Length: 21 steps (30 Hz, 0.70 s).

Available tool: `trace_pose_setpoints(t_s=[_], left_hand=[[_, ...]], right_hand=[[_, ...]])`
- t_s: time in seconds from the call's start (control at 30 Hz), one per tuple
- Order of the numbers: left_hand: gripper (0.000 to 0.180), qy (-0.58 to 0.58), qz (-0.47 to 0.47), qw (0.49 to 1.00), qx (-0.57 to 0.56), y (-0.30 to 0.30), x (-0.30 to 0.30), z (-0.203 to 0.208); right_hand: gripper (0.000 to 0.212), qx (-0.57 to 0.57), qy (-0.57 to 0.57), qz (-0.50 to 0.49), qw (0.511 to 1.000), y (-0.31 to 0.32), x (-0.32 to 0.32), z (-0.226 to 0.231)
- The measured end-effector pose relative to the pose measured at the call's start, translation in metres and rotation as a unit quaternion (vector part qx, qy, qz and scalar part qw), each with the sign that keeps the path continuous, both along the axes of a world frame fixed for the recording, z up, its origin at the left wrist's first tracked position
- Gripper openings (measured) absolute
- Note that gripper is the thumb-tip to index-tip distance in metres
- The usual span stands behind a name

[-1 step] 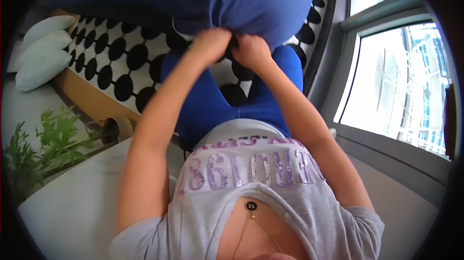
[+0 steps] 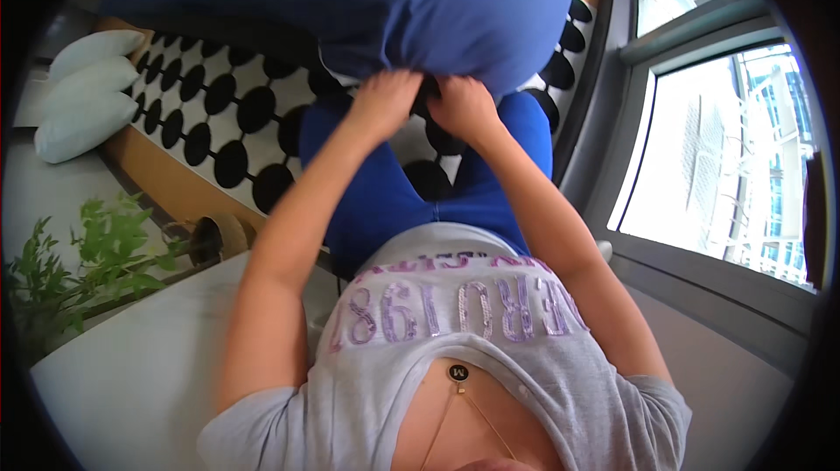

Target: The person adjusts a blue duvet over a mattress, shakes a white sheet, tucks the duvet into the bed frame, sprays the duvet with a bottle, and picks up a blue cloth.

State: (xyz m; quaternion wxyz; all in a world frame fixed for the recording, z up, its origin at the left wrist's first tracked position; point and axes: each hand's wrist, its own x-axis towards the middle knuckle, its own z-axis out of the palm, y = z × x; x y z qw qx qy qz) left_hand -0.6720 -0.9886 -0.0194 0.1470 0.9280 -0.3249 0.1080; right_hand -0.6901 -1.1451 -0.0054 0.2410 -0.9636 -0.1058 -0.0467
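Observation:
A large, plump blue pillow (image 2: pixel 472 11) fills the far part of the view. Its near edge is gathered into creases between my two hands. My left hand (image 2: pixel 386 105) is closed on that edge, fingers curled over the fabric. Close beside it on the right, my right hand (image 2: pixel 464 107) also grips the edge, its fingertips partly hidden against the cloth. A small dark gap shows between the hands. Both forearms reach forward over my blue trousers (image 2: pixel 372 200).
Under the pillow lies a black-and-white rug (image 2: pixel 229 163) with a dotted pattern. Several white pillows (image 2: pixel 87 125) are stacked at the left. A green plant (image 2: pixel 114 239) and a woven basket (image 2: pixel 219 236) stand nearer on the left. Along the right runs a window (image 2: pixel 709 147) with a grey frame.
Both hands have come slightly nearer to me, still at the pillow's edge. The left hand, blurred before, is sharper now. The pillow's near edge sits a little lower in view.

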Motion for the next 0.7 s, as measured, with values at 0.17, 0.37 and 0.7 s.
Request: trace_pose_setpoints(t_s=[0.17, 0.37, 0.7], left_hand=[[0.022, -0.107, -0.026, 0.992, -0.057, 0.035, -0.039, 0.025], [0.034, -0.110, 0.064, 0.990, -0.067, 0.058, -0.020, 0.024], [0.024, -0.034, 0.045, 0.998, 0.037, 0.052, 0.054, 0.012]], right_hand=[[0.030, -0.084, -0.076, -0.004, 0.994, 0.009, -0.011, -0.009], [0.031, -0.168, -0.045, -0.019, 0.985, 0.022, -0.049, 0.033], [0.039, -0.011, -0.133, 0.008, 0.991, 0.058, -0.006, 0.035]])
